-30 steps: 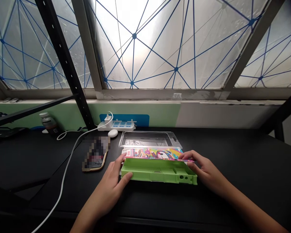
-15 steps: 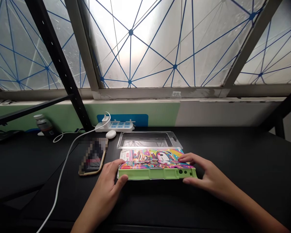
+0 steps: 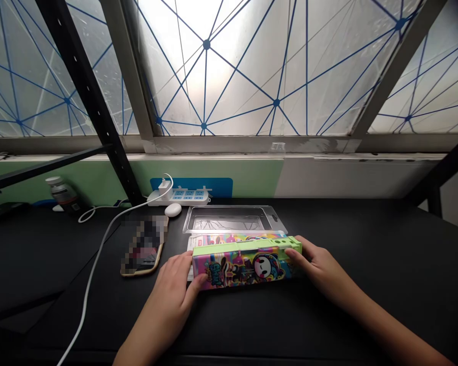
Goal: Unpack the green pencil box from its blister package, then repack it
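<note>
A colourful box with a green side and cartoon pictures (image 3: 244,265) stands tilted up on its long edge, its green side on top and a printed face toward me. My left hand (image 3: 175,290) grips its left end, thumb on the front face. My right hand (image 3: 315,259) holds the right end, with the thumb on the front and the fingers behind. Just behind the box lies a printed card (image 3: 213,239), partly hidden by it. Beyond that is a clear plastic tray (image 3: 229,222) on the black table.
A phone (image 3: 145,249) lies left of the box. Behind it are a white oval case (image 3: 173,210) and a power strip (image 3: 191,196). A white cable (image 3: 95,264) runs down the left side. A bottle (image 3: 63,193) stands at the back left.
The box has been turned up, so its green side moved from the front to the top and a printed face now shows in front. Both hands shifted their hold with it.
</note>
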Demonstrator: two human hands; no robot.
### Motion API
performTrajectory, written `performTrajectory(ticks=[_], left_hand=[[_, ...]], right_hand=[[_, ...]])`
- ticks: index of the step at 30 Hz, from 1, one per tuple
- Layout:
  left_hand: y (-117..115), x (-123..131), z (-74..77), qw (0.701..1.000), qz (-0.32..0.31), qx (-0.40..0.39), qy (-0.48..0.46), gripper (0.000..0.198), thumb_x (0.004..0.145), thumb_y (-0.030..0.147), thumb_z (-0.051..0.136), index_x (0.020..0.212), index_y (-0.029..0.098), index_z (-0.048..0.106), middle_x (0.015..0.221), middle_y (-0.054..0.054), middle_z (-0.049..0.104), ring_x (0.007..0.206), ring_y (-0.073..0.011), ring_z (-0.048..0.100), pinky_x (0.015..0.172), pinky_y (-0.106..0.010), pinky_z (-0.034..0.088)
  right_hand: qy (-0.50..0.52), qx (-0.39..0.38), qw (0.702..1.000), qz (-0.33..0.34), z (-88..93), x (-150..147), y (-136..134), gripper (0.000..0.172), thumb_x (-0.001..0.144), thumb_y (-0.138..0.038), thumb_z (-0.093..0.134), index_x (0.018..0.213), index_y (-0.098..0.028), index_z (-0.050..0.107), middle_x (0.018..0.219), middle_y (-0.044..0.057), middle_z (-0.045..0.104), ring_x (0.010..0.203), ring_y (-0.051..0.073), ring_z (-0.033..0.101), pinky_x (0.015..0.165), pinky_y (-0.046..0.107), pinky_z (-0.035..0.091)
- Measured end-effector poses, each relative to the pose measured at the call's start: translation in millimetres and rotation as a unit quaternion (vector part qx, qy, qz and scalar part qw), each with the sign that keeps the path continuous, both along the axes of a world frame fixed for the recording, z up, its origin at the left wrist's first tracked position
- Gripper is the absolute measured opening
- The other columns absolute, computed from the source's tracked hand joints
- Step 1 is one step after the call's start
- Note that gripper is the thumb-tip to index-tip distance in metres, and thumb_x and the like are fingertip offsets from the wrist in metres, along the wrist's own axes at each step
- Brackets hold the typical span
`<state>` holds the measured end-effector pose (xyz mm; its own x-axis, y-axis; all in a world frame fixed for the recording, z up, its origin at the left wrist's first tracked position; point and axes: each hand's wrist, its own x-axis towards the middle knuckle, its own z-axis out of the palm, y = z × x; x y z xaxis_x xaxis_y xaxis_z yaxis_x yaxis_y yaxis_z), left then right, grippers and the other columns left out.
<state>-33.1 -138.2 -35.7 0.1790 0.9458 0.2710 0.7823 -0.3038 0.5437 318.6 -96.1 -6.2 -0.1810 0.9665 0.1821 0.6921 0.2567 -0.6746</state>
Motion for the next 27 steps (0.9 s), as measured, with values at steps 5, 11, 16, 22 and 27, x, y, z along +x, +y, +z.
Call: performTrajectory(ticks=[5, 11, 16, 22, 27], left_hand=[[0.4, 4.4, 7.5, 1.0, 0.003, 0.001, 0.011, 0.044, 0.103, 0.05, 0.038, 0.127, 0.022, 0.06, 0.132, -0.012, 0.063, 0.124, -0.03, 0.055, 0.104, -0.048, 0.046], [-2.5, 0.0, 6.4, 1.0, -0.019, -0.023, -0.006, 0.058, 0.1, 0.054, 0.044, 0.148, 0.021, 0.043, 0.142, -0.014, 0.055, 0.131, -0.0319, 0.049, 0.108, -0.049, 0.041], [-3.8, -1.9, 0.5, 0.999, -0.001, -0.052, -0.002, 0.08, 0.091, 0.053, 0.06, 0.157, 0.021, 0.028, 0.147, -0.015, 0.049, 0.135, -0.0341, 0.045, 0.112, -0.05, 0.037], [-4.1, -1.0, 1.7, 0.999, 0.007, -0.054, -0.006, 0.077, 0.091, 0.046, 0.06, 0.156, 0.024, 0.028, 0.151, -0.014, 0.047, 0.139, -0.0331, 0.042, 0.115, -0.051, 0.034], [-5.5, -0.6, 3.8, 0.999, -0.008, -0.053, -0.011, 0.078, 0.092, 0.042, 0.061, 0.157, 0.028, 0.022, 0.156, -0.011, 0.042, 0.141, -0.0313, 0.042, 0.117, -0.052, 0.03]], right_hand=[[-0.074, 0.005, 0.997, 0.017, -2.4, -3.1, 3.1, 0.054, 0.095, -0.065, 0.041, 0.063, -0.023, 0.054, 0.069, 0.002, 0.061, 0.06, 0.019, 0.058, 0.057, 0.031, 0.047], [-0.129, -0.011, 0.991, -0.015, -0.6, -9.0, 9.0, 0.059, 0.095, -0.069, 0.033, 0.064, -0.024, 0.054, 0.071, 0.002, 0.061, 0.063, 0.021, 0.059, 0.059, 0.033, 0.045], [-0.2, 0.049, 0.977, -0.06, -1.5, -4.1, 11.9, 0.05, 0.094, -0.065, 0.04, 0.075, -0.024, 0.062, 0.081, 0.003, 0.066, 0.068, 0.021, 0.06, 0.077, 0.042, 0.044], [-0.237, 0.183, 0.954, -0.003, 14.3, -33.4, 4.2, 0.034, 0.099, -0.05, 0.044, 0.097, -0.022, 0.063, 0.1, 0.006, 0.068, 0.083, 0.023, 0.063, 0.09, 0.047, 0.035], [-0.259, 0.172, 0.944, 0.105, 22.3, -87.0, 6.1, 0.028, 0.098, -0.045, 0.053, 0.102, -0.02, 0.064, 0.1, 0.009, 0.066, 0.094, 0.027, 0.06, 0.086, 0.044, 0.04]])
